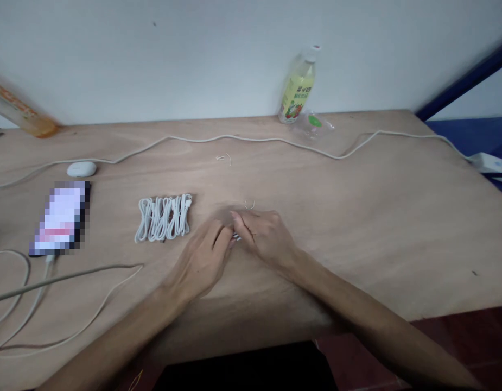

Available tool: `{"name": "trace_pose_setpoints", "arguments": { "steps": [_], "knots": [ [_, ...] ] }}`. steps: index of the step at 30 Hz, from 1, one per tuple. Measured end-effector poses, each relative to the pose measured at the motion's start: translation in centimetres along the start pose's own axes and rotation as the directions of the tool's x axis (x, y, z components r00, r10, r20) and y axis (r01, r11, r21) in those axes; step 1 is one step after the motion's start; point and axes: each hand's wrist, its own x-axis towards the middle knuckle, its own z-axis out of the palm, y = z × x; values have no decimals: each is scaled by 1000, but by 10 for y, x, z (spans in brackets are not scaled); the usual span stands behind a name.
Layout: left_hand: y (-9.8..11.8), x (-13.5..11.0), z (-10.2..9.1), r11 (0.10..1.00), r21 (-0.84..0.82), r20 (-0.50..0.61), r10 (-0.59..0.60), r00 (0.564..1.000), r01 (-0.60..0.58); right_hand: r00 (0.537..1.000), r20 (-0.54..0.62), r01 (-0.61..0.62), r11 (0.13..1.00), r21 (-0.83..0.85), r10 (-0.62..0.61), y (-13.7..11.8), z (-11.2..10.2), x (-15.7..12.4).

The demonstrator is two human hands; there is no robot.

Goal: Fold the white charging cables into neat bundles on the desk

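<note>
My left hand (210, 255) and my right hand (265, 233) meet over the table, fingers curled inward. Between them a short stretch of white cable (236, 237) shows; most of it is hidden by the fingers. To the left of my left hand lies a row of several coiled white cables (164, 218), set side by side with plugs showing at some ends. Just beyond my fingertips rests a small curved piece of thin wire, like a twist tie (249, 204). Farther back are a few more thin pale ties (224, 158).
On the left are a phone (61, 217) plugged into a cable, a white earbud case (82, 169) and loose cords (71, 278). A long white cord (242, 139) crosses the back. Bottles (298, 89) and a crumpled clear wrapper (315, 124) stand near the wall.
</note>
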Motion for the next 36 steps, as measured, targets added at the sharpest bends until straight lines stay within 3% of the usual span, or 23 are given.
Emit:
{"name": "trace_pose_setpoints", "arguments": {
  "steps": [6,12,19,22,27,33,36],
  "knots": [
    [-1,3,0,995,74,1,66,998,-66,998,16,-59,996,68,58,-3,-2,3],
    [-4,-1,2,997,-76,51,-8,999,12,996,52,-75,990,119,69,-2,-4,2],
    [-3,-2,0,958,-253,107,-110,988,134,990,40,136,991,5,-136,6,-7,2],
    [1,0,-3,928,-342,98,-122,988,149,972,2,235,971,-53,-235,9,-11,3],
    [10,2,-11,831,-495,171,-194,966,254,924,-77,363,924,-123,-373,11,-16,5],
    [15,3,-18,721,-577,318,-235,918,384,899,-79,415,896,-158,-430,13,-16,3],
    [16,3,-18,704,-581,335,-252,908,409,905,-74,408,905,-120,-418,13,-14,1]
  ]
}}
